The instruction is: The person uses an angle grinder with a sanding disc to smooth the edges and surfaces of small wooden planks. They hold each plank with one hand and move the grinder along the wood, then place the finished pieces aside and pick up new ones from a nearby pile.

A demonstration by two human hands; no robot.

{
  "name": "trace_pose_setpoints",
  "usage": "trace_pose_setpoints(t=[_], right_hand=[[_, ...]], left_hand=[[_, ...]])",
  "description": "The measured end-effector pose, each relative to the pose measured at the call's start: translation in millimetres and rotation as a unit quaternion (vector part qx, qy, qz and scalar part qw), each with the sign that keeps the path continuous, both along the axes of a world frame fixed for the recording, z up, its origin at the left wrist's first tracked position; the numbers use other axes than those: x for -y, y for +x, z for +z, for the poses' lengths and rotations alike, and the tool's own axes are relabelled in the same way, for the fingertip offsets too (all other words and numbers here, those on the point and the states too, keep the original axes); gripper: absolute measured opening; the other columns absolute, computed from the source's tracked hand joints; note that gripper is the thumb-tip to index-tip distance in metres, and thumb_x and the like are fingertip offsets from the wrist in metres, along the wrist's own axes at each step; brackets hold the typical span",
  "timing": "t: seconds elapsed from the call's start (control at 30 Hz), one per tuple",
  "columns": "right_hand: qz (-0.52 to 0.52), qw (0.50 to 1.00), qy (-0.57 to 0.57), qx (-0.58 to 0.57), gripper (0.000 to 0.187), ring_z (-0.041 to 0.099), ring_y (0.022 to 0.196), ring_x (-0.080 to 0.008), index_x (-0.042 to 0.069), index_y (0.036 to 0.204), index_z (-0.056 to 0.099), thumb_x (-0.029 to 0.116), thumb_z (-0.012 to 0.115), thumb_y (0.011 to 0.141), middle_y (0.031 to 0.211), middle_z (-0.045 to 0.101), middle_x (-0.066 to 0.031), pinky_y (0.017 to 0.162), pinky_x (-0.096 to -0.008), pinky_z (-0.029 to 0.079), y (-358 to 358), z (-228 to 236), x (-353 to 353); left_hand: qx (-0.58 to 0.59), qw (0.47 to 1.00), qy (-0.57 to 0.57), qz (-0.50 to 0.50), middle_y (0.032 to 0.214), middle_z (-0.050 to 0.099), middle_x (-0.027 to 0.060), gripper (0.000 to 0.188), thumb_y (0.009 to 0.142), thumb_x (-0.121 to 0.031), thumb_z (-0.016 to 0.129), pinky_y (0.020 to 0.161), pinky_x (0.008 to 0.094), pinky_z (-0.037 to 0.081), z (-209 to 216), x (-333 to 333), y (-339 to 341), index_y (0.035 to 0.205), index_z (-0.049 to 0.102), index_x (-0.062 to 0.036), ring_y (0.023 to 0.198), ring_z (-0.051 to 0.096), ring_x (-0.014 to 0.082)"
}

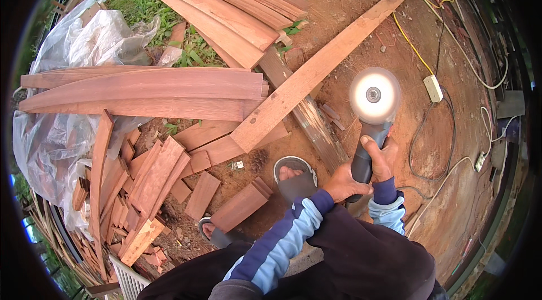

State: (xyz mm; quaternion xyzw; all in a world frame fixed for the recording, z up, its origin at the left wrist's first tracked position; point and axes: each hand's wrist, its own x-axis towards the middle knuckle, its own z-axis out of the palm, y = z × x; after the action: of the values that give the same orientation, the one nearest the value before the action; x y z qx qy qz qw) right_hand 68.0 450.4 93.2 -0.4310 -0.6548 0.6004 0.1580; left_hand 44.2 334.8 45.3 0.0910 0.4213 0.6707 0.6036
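An angle grinder (362, 160) with a dark body is held in both my hands, its pale round disc (361, 99) facing up. My left hand (342, 183) is closed around the rear of the body. Farther forward, my right hand (385, 160) wraps the right side, its thumb lying over the top. Left of the grinder, apart from the disc, a long wooden plank (327, 68) runs diagonally, its near end over other boards. Beneath it lies a rough wooden beam (316, 122). Whether the disc is spinning, I cannot tell.
Stacked curved boards (147, 88) lie at left, with more boards (226, 9) behind. Short offcuts (161, 176) are heaped nearer me, beside plastic sheeting (96, 34). At right, a power strip (433, 89) and loose cables (453, 130) lie on the dirt. My sandalled foot (293, 174) stands near the beam.
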Motion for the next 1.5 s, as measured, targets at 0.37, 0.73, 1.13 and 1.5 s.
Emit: trace_pose_setpoints(t=[0.37, 0.73, 1.13, 1.5], right_hand=[[0.053, 0.996, 0.066, 0.006, 0.066, 0.061, 0.09, -0.0209, -0.003, 0.12, 0.052, 0.035, 0.078, 0.073, 0.102, 0.062, -0.0135, 0.076, -0.0326, 0.051, 8, 10, 16], [-0.015, 0.984, -0.177, -0.033, 0.053, 0.063, 0.078, -0.018, -0.005, 0.113, 0.051, 0.018, 0.078, 0.073, 0.093, 0.061, -0.0128, 0.067, -0.032, 0.053, 11, -15, -1], [-0.037, 0.955, -0.29, -0.047, 0.035, 0.062, 0.071, -0.0219, 0.007, 0.099, 0.057, 0.031, 0.071, 0.078, 0.082, 0.062, -0.01, 0.064, -0.0362, 0.053, 32, -55, -14], [-0.018, 0.976, -0.216, 0.001, 0.046, 0.062, 0.061, -0.0214, 0.0, 0.104, 0.055, 0.034, 0.072, 0.077, 0.079, 0.06, -0.0111, 0.053, -0.0329, 0.054, 30, -37, -14]], left_hand=[[-0.235, 0.965, -0.111, 0.043, 0.102, 0.064, 0.0122, 0.067, 0.058, -0.02, 0.081, 0.083, 0.0342, 0.05, 5, 12, 8, 0.117, 0.054, 0.0002, 0.094, 0.063, 0.0222], [-0.344, 0.921, -0.182, -0.005, 0.096, 0.066, 0.02, 0.072, 0.056, -0.028, 0.082, 0.078, 0.0381, 0.053, 6, 9, 6, 0.112, 0.053, 0.0058, 0.089, 0.067, 0.0305], [-0.348, 0.931, -0.097, -0.04, 0.106, 0.062, 0.0277, 0.088, 0.072, -0.05, 0.076, 0.084, 0.0416, 0.05, 5, 22, 0, 0.131, 0.04, 0.0051, 0.097, 0.064, 0.0387], [-0.625, 0.629, -0.462, 0.022, 0.101, 0.059, 0.0142, 0.043, 0.077, -0.037, 0.072, 0.079, 0.0422, 0.049, -30, 290, -75, 0.102, 0.057, -0.0053, 0.096, 0.057, 0.0316]])
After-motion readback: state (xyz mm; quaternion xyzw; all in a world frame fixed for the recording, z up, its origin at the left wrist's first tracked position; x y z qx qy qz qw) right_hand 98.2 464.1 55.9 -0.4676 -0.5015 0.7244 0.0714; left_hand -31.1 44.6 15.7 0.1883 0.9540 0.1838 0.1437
